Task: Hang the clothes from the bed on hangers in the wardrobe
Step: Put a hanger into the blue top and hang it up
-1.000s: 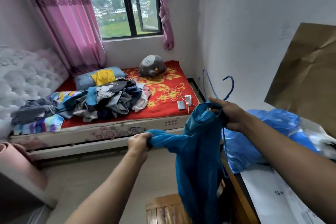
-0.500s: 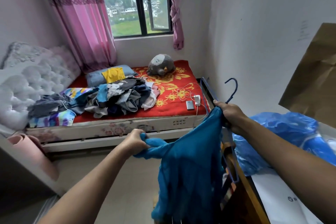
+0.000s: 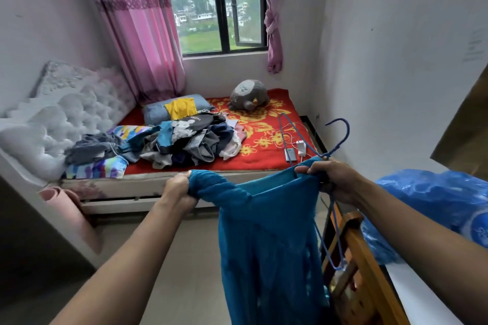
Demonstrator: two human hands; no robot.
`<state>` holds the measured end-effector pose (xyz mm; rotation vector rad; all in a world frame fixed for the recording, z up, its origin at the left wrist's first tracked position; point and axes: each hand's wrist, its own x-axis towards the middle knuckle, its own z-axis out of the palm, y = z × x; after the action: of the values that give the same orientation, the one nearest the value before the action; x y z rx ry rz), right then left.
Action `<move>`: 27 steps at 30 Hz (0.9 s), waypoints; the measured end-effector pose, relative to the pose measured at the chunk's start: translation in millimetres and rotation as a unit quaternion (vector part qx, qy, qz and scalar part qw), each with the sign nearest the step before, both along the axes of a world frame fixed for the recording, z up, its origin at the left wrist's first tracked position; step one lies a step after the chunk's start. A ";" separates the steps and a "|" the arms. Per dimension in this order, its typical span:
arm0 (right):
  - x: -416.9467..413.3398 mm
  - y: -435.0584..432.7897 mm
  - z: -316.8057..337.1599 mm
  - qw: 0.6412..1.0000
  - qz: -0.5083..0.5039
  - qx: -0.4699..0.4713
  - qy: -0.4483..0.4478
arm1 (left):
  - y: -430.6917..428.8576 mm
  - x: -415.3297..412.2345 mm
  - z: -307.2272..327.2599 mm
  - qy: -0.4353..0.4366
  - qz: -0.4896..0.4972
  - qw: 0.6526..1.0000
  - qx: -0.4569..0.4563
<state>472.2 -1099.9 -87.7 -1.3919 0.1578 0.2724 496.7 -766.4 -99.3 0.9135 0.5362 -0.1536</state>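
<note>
A teal knitted garment (image 3: 266, 240) hangs in front of me above the floor. My left hand (image 3: 179, 188) grips one bunched shoulder of it. My right hand (image 3: 332, 179) holds the other shoulder together with a blue wire hanger (image 3: 340, 137), whose hook sticks up above my fist and whose lower loop dangles beside the garment. A pile of mixed clothes (image 3: 184, 140) lies on the bed (image 3: 148, 187) with the red flowered blanket. No wardrobe is in view.
A grey plush toy (image 3: 248, 99), a phone and a charger with cables (image 3: 293, 150) lie on the bed. A wooden chair back (image 3: 361, 266) and a blue plastic bag (image 3: 433, 206) on a white surface stand at my right. A pink rolled mat (image 3: 71, 216) leans at the left.
The view has swung left and nearer the bed. My hands have pulled apart, spreading the garment's top wider, and my left hand has risen nearly level with the right.
</note>
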 end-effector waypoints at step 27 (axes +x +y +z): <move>-13.1 -4.8 25.2 0.993 0.029 -0.073 -0.089 | -23.6 -6.0 13.9 -0.183 -0.142 0.618 0.751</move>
<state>459.1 -1104.7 -62.5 -1.5605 -0.0104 0.1863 490.7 -790.0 -85.4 2.6384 -0.0173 0.2843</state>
